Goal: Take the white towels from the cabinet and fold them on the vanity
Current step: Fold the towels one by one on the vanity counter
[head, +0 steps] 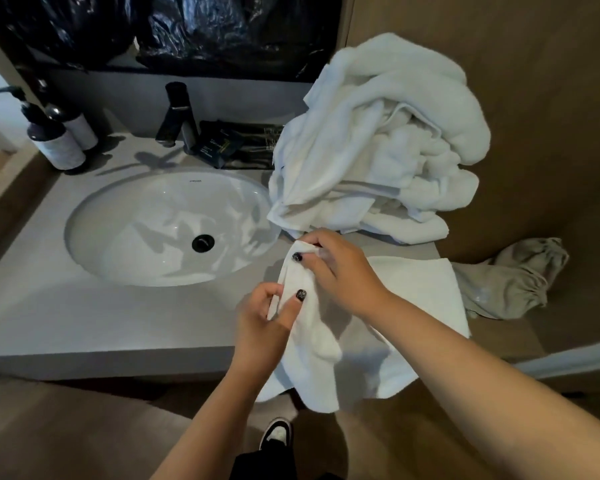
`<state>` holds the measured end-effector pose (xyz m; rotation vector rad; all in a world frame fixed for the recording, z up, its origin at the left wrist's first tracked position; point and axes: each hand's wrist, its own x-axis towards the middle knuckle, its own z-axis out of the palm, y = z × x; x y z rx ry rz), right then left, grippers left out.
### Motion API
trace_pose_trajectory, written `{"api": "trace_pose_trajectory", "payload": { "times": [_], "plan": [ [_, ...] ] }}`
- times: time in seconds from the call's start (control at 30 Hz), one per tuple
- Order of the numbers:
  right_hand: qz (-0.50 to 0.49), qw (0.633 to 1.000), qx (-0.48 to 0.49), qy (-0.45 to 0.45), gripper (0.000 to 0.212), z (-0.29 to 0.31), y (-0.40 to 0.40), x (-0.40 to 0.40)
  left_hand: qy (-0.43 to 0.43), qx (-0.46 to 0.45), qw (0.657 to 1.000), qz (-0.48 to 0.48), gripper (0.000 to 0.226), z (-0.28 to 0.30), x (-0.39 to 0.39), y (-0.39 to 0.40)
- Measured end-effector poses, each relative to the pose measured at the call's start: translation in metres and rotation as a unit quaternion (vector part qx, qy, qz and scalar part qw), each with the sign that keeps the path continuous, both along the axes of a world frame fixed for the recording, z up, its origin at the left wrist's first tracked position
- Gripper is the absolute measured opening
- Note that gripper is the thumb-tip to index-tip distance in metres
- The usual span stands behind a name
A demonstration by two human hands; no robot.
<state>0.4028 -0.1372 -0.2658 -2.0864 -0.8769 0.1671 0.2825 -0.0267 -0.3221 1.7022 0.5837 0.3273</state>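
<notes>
- Both hands hold one white towel [321, 344] at the front right of the desk [84, 317]: the left hand [267, 317] pinches a fold of its edge between thumb and curled fingers, and the right hand [340, 271] pinches the same edge a little farther back, thumb pressed on top.
- That towel lies partly flat on the desk under the right forearm, while its near part hangs over the front edge toward the floor.
- Behind the hands, a heap of white towels [385, 140] sits unfolded and rumpled on the right end of the desk, against the brown wall; its lower edge reaches the rim of the sink.
- An oval white sink [136, 230] with a black drain [203, 242] is set into the desk just left of the hands.
- At the back stands a black faucet [175, 114], with dark packets [236, 143] beside it, touching the towel heap.
- Two dark pump bottles [58, 133] with pale labels stand at the back left corner.
- Black plastic sheeting [187, 29] covers the area above the desk.
- A beige cloth bag [513, 282] lies crumpled to the right of the desk, just beyond the held towel.
- Below, a black-and-white shoe [276, 433] shows on the wooden floor.
</notes>
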Motion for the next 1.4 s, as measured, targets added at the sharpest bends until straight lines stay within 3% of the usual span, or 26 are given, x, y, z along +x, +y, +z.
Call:
{"api": "trace_pose_trajectory", "payload": {
  "times": [0.1,0.23,0.33,0.5,0.77,1.0,1.13,1.23,1.3,1.4],
  "plan": [
    [-0.038,0.998,0.042,-0.030,0.006,0.030,-0.032,-0.003,-0.028,0.005,0.998,-0.056,0.013,0.018,-0.003,-0.028],
    [-0.096,0.991,0.083,-0.051,0.006,0.068,-0.082,-0.008,-0.059,0.082,0.988,-0.116,0.015,0.045,-0.004,-0.064],
    [-0.142,0.982,0.100,-0.078,0.003,0.095,-0.124,-0.012,-0.079,0.161,0.971,-0.161,0.033,0.068,-0.004,-0.091],
    [-0.238,0.957,0.125,-0.109,0.003,0.134,-0.187,-0.009,-0.058,0.291,0.944,-0.146,0.048,0.088,-0.004,-0.116],
    [-0.344,0.915,0.149,-0.149,0.008,0.174,-0.261,-0.026,-0.100,0.371,0.901,-0.202,0.057,0.123,-0.018,-0.113],
    [-0.402,0.894,0.162,-0.113,0.015,0.176,-0.302,-0.041,-0.055,0.310,0.902,-0.296,0.041,0.151,-0.027,-0.073],
    [-0.417,0.883,0.186,-0.106,0.017,0.175,-0.303,-0.048,-0.115,0.197,0.957,-0.179,0.030,0.166,-0.027,-0.065],
    [-0.427,0.876,0.204,-0.098,0.016,0.176,-0.296,-0.051,-0.166,0.137,0.969,-0.123,0.036,0.174,-0.024,-0.057],
    [-0.433,0.870,0.216,-0.092,0.015,0.180,-0.291,-0.051,-0.166,0.224,0.945,-0.174,0.045,0.184,-0.022,-0.040],
    [-0.439,0.865,0.224,-0.091,0.013,0.183,-0.282,-0.050,-0.110,0.455,0.842,-0.268,0.061,0.201,-0.024,-0.014]
  ]
}}
